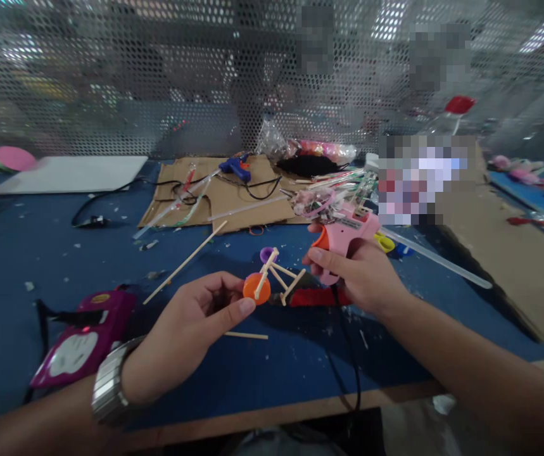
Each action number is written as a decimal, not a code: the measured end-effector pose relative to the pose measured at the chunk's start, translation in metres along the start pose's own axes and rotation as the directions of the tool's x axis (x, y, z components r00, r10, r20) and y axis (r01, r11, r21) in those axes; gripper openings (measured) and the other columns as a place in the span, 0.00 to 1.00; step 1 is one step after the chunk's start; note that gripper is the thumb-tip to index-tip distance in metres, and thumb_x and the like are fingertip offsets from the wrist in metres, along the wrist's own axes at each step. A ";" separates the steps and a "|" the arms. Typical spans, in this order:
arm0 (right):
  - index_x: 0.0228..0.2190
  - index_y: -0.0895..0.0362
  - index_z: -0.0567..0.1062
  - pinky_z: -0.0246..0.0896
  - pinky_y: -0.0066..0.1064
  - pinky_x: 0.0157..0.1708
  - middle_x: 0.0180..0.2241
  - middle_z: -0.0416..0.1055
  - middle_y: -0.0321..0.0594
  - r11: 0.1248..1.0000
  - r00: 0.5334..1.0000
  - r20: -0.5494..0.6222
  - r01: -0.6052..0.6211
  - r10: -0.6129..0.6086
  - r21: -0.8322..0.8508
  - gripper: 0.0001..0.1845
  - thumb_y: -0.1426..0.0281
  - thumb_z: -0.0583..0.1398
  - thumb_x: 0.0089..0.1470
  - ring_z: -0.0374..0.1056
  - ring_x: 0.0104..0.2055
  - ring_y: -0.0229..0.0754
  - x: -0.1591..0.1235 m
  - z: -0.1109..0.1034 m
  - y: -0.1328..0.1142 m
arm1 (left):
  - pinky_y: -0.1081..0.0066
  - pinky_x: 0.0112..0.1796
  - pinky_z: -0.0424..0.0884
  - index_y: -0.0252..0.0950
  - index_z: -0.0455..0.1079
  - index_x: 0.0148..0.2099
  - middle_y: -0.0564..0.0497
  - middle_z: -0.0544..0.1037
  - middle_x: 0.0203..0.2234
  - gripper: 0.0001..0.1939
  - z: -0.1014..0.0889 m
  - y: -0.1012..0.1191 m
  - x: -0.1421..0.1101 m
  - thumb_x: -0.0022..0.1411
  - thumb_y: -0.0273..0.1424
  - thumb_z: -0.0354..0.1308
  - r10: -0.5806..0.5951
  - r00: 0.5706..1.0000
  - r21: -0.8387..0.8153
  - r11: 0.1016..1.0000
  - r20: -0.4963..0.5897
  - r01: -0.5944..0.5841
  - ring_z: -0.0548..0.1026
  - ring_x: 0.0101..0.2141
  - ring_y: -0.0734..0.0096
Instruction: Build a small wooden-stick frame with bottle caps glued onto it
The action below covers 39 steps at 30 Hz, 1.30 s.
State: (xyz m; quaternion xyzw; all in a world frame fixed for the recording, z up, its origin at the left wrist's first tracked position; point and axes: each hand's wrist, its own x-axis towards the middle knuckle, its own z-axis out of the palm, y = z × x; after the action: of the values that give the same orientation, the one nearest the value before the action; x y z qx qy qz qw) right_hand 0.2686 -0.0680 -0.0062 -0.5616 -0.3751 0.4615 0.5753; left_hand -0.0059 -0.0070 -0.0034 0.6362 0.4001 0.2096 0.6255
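Note:
My left hand [205, 310] pinches an orange bottle cap [258, 286] between thumb and fingers. Joined to the cap is a small frame of thin wooden sticks [287, 273], with a purple ring-like piece [268, 254] at its upper end. Around the handle of a pink hot glue gun [347, 235] with an orange trigger, the fingers of my right hand [366, 272] are closed. The gun's nozzle is hard to make out against the clutter behind it, and its black cord hangs down over the table edge. Below the frame lies a red and dark item [312, 296], partly hidden.
A long wooden stick [186, 261] and a short one [247, 335] lie near my left hand, beside a purple device [86, 335]. Behind are cardboard [247, 212], a blue glue gun [236, 168] and bagged supplies. A clear glue stick [437, 258] and more cardboard [513, 266] lie right.

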 end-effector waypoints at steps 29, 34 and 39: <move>0.53 0.51 0.84 0.76 0.36 0.35 0.37 0.85 0.37 0.974 0.995 0.070 0.086 -0.073 -0.209 0.31 0.56 0.78 0.50 0.78 0.34 0.43 -0.008 0.003 0.002 | 0.75 0.33 0.74 0.37 0.80 0.41 0.51 0.80 0.32 0.19 0.006 0.009 -0.001 0.63 0.48 0.74 0.079 0.995 0.061 0.995 -0.059 -0.076 0.74 0.32 0.72; 0.52 0.52 0.84 0.76 0.35 0.37 0.36 0.84 0.37 0.978 0.996 0.051 0.076 -0.067 -0.194 0.30 0.57 0.79 0.48 0.78 0.35 0.42 -0.009 0.006 -0.001 | 0.76 0.36 0.75 0.38 0.80 0.44 0.50 0.83 0.36 0.20 0.005 0.004 0.000 0.62 0.49 0.76 0.056 0.995 -0.021 0.998 -0.088 -0.058 0.77 0.35 0.71; 0.52 0.51 0.84 0.76 0.35 0.36 0.35 0.84 0.36 0.971 0.995 0.071 0.087 -0.073 -0.221 0.29 0.55 0.78 0.51 0.77 0.32 0.42 -0.009 0.004 0.000 | 0.74 0.38 0.76 0.38 0.80 0.44 0.50 0.84 0.37 0.20 0.004 0.001 -0.001 0.62 0.48 0.77 0.042 0.996 -0.053 0.998 -0.073 -0.046 0.78 0.36 0.71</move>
State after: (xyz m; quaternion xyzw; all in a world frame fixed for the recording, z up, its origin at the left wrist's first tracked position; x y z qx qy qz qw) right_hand 0.2618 -0.0752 -0.0055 -0.5924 -0.4648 0.4101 0.5146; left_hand -0.0033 -0.0103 -0.0022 0.6194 0.4023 0.2572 0.6231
